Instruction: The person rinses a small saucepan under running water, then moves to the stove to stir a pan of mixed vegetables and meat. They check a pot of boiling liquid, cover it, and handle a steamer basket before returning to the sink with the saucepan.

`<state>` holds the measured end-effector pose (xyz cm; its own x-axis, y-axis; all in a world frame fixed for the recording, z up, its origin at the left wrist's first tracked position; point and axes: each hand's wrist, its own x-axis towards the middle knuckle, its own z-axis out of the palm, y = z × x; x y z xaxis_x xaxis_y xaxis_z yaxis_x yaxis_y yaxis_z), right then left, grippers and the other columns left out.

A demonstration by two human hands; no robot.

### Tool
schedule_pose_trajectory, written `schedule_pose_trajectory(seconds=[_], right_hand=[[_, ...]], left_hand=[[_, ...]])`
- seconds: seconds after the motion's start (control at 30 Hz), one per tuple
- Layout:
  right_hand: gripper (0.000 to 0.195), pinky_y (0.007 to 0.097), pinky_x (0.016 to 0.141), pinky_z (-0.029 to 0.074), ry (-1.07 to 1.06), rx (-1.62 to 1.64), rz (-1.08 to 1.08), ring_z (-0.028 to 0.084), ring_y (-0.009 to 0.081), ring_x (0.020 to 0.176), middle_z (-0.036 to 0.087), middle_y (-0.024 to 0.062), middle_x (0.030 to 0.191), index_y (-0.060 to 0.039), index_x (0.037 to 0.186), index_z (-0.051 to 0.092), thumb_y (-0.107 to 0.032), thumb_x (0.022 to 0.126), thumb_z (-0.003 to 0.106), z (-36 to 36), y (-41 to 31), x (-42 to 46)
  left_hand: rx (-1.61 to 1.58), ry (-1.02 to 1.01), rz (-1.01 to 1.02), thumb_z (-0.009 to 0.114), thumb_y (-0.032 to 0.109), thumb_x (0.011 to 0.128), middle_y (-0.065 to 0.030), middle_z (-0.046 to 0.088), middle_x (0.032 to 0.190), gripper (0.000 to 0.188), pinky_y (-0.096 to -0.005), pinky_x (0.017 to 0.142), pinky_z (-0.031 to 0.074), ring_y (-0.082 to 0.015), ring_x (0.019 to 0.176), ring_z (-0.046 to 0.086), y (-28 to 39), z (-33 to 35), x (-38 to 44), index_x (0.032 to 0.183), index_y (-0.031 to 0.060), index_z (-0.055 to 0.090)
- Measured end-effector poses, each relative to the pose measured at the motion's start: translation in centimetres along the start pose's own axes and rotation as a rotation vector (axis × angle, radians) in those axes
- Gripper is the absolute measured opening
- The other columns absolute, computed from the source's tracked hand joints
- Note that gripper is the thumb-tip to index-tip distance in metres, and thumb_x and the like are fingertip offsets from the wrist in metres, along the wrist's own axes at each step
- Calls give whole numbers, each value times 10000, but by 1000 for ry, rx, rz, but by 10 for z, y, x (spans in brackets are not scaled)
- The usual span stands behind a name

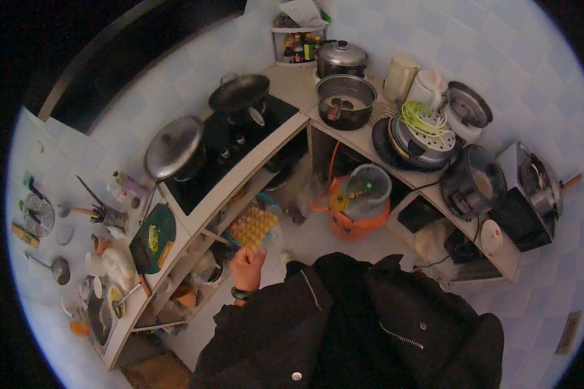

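Note:
My left hand [247, 270], with a dark band at the wrist, hangs low before me with its fingers curled in. Nothing shows inside it. Just beyond the knuckles, a yellow egg tray [254, 226] rests in a blue container low by the counter; whether the hand touches it is not clear. My right hand is out of view. On the counter to the left, chopped green vegetable [153, 239] lies on a dark green cutting board [165, 219]. A bowl of yellow food [115, 307] stands near the sink [100, 318].
A black cooktop [219, 160] holds a lidded pan [175, 148] and an open wok [241, 95]. An orange gas cylinder [357, 226] with a hose stands on the floor. Pots, including an open steel pot [346, 102] and a dark pot [474, 182], crowd the right counter.

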<state>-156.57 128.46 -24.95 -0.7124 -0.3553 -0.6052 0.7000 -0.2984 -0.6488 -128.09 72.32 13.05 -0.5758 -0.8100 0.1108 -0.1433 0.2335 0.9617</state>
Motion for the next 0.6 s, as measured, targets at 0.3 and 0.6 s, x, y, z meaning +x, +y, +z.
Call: schedule_pose_trajectory(seconds=[0.3,0.6], right_hand=[[246,368,709,479,-7,-13,16,569,264,844,582,107,929,-51,1028,555,-232,867,598,8,-2,5],[262,354,711,482,-14,-15,31,571,258,851,585,104,935,-47,1041,555,-235,866,606,13,2,10]], left_hand=[[-51,-34,-64,710,74,752,50,358,563,397,-230,481,283,-47,542,322,5,3,1,578,84,354],[-14,-40,-25,710,77,743,53,360,569,389,-226,484,283,-48,548,322,15,5,0,584,81,355]])
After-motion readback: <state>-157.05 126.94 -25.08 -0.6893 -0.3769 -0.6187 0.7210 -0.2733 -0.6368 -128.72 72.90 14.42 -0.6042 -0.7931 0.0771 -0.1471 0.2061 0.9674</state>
